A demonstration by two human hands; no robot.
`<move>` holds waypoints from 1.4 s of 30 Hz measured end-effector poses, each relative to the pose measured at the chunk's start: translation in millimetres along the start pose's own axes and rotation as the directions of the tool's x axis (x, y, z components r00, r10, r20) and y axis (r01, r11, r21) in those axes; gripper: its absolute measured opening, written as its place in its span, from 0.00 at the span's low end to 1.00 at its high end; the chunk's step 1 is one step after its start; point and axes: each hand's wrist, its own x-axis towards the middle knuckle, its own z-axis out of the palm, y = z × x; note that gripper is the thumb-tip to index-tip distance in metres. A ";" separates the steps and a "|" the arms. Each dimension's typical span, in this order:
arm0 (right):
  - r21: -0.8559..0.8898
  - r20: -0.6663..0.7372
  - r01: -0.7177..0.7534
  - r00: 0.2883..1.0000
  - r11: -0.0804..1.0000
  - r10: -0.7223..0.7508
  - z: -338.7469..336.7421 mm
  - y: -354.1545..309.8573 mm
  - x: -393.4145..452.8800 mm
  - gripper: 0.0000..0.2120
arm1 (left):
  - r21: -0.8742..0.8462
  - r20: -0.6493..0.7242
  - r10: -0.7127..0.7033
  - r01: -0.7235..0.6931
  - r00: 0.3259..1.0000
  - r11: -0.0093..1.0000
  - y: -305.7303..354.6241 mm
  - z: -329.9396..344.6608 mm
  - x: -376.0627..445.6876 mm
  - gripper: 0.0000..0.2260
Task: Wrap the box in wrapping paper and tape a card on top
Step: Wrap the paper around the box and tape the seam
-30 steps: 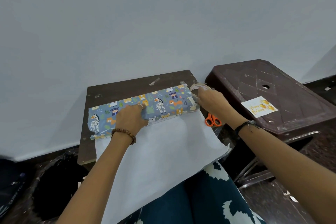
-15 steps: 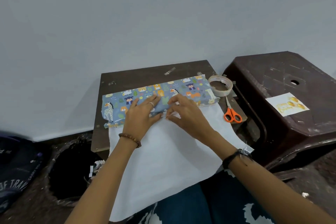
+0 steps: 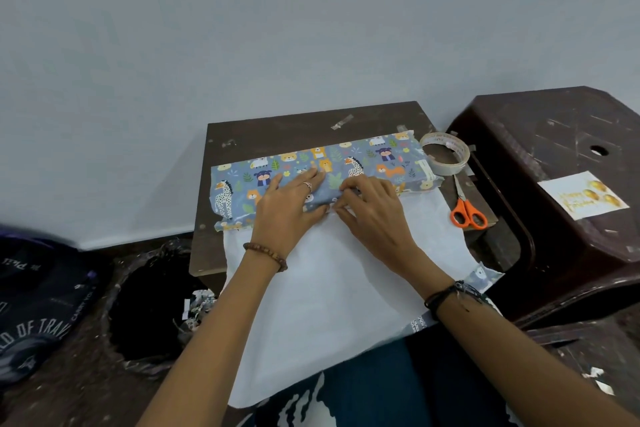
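**Q:** State the work surface and the room.

**A:** A small dark brown table (image 3: 277, 128) stands against a plain pale wall (image 3: 277, 28). A dark brown plastic stool (image 3: 554, 135) sits just beside it on the right and carries the card (image 3: 583, 199), which lies flat on its top. A roll of clear tape (image 3: 445, 153) rests at the table's right rear corner; orange-handled scissors (image 3: 467, 213) lie near it, toward the front edge. On the floor to the left are a bin lined with a black bag (image 3: 145, 308) and a dark printed bag (image 3: 38, 295).

**Q:** Location of the box and state of both hands?

**A:** The box (image 3: 374, 158), covered on top by animal-print wrapping paper (image 3: 329, 305), lies across the middle of the table. The paper's white underside runs from the box over the front edge onto the lap. The left hand (image 3: 291, 210) presses flat on the box with its fingers spread. The right hand (image 3: 372, 210) rests beside it, fingertips bent at the paper's edge.

**Q:** What cannot be determined?

**A:** Whether the right fingers pinch anything; the box's own surface, fully under paper; the card's lettering, too small to read; the bin's contents.
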 end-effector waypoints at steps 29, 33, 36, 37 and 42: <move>0.351 0.282 -0.491 0.867 0.798 0.410 -17.2 4.1 17.1 0.24 | 0.281 -0.158 0.114 -0.065 0.981 0.957 8.0 27.0 -2.8 0.29; 0.382 0.398 -0.589 0.800 0.712 0.449 -24.9 10.0 29.7 0.23 | 0.251 -0.135 0.094 -0.057 0.986 0.966 7.7 26.8 -2.3 0.29; 0.348 0.404 -0.600 0.789 0.721 0.462 -24.6 13.6 32.8 0.16 | 0.186 -0.037 0.026 -0.018 0.999 0.982 14.1 16.3 -2.8 0.30; 0.329 0.406 -0.604 0.784 0.726 0.469 -25.0 14.4 33.5 0.14 | 0.182 0.037 -0.008 0.001 0.999 0.983 15.9 12.7 -2.4 0.31; 0.447 0.562 -0.694 0.709 0.564 0.427 -40.8 20.1 40.1 0.08 | 0.211 0.396 -0.061 -0.026 0.916 0.977 39.7 -11.5 -11.4 0.38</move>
